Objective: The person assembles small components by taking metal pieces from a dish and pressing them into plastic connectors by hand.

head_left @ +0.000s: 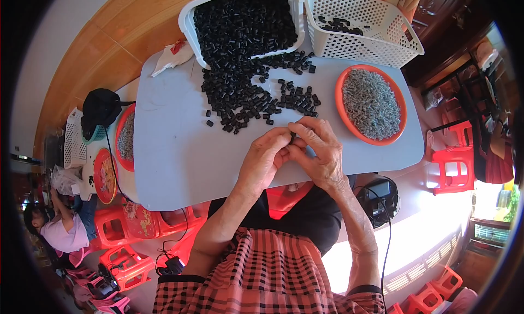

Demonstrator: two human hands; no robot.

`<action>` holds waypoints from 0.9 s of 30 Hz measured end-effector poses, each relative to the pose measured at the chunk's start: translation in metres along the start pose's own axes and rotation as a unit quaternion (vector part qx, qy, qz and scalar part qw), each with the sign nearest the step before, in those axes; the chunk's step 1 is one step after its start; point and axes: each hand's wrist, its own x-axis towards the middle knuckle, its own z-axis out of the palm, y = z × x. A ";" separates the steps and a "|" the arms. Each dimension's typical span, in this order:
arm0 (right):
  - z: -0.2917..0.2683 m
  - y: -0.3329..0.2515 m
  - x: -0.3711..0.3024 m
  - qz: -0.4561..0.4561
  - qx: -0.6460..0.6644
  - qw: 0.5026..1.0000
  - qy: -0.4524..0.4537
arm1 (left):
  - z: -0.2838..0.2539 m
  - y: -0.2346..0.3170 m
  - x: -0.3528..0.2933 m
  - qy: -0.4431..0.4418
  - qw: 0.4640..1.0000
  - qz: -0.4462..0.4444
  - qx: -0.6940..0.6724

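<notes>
My left hand (263, 158) and my right hand (322, 154) meet over the near edge of a grey-blue table (174, 150). Between their fingertips sits a small black plastic piece (292, 136), mostly covered, and both hands are closed on it. Just beyond my hands lies a spread of loose black plastic pieces (234, 104). It runs up into a white tub (188, 25), which is heaped with the same kind. To the right of my right hand stands an orange bowl (339, 101) full of small grey, see-through parts.
A white perforated basket (365, 46) with a few black pieces stands at the far right. A crumpled white wrapper (173, 57) lies at the far left. Red plastic stools (453, 161) stand around. Cables hang beside the table. Another person (65, 226) sits at the left.
</notes>
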 end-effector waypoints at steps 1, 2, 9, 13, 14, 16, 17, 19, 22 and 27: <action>0.000 0.000 -0.001 -0.002 -0.002 1.000 -0.001 | 0.001 0.002 0.000 -0.010 1.000 0.003 0.005; 0.000 0.001 -0.001 -0.004 -0.003 1.000 -0.001 | 0.002 0.003 0.000 -0.019 1.000 0.007 0.010; -0.002 0.002 0.002 -0.035 -0.025 0.999 -0.006 | 0.000 0.003 0.000 -0.017 0.998 0.018 0.057; -0.002 0.006 0.003 -0.047 -0.019 0.998 -0.023 | -0.001 -0.004 0.002 -0.005 1.000 0.006 0.018; -0.003 0.006 0.004 -0.056 -0.026 0.998 -0.030 | -0.001 -0.005 0.002 0.001 1.000 -0.002 -0.014; -0.004 0.007 0.004 -0.065 -0.039 0.997 -0.034 | 0.000 -0.006 0.001 0.011 1.000 -0.009 -0.027; -0.005 0.008 0.004 -0.074 -0.052 0.995 -0.039 | 0.001 -0.007 0.001 0.021 0.999 -0.015 -0.039; -0.006 0.012 0.002 -0.079 -0.052 0.995 -0.042 | -0.001 -0.007 0.002 0.010 0.999 -0.020 -0.033; -0.003 0.017 0.000 -0.087 -0.050 0.994 -0.043 | -0.004 -0.007 0.003 -0.006 0.999 -0.029 -0.017; 0.002 0.020 -0.004 -0.096 -0.055 0.993 -0.034 | -0.008 -0.013 0.004 0.004 1.000 -0.026 -0.009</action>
